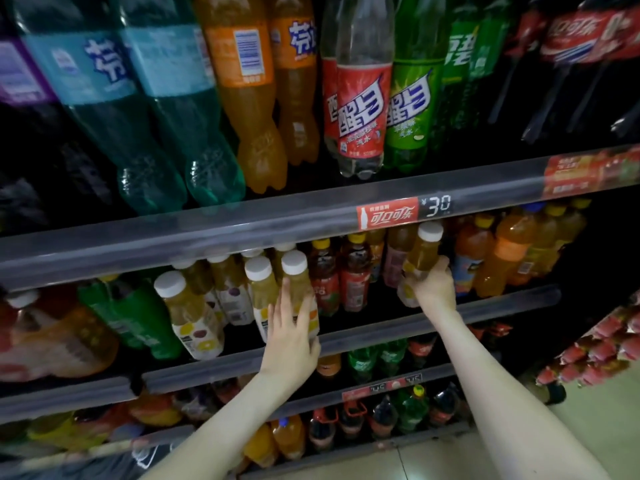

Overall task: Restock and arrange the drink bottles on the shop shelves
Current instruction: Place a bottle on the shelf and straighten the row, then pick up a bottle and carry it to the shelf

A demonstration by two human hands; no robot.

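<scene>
On the second shelf (pixel 381 336) stand several white-capped juice bottles with amber liquid. My left hand (pixel 291 336) lies with straight fingers against the two front juice bottles (pixel 298 285), at the shelf's front edge. My right hand (pixel 431 285) grips another white-capped juice bottle (pixel 422 251) by its lower half, holding it upright in front of the tea bottles, just under the upper shelf rail. One more juice bottle (pixel 188 313) leans at the left of the group.
Red-labelled tea bottles (pixel 353 271) and orange drinks (pixel 498 258) fill the same shelf to the right, green bottles (pixel 128 313) to the left. Large soda bottles (pixel 360 98) crowd the upper shelf behind a price rail (pixel 388 213). Lower shelves hold small sodas. Red packets (pixel 595 351) hang at right.
</scene>
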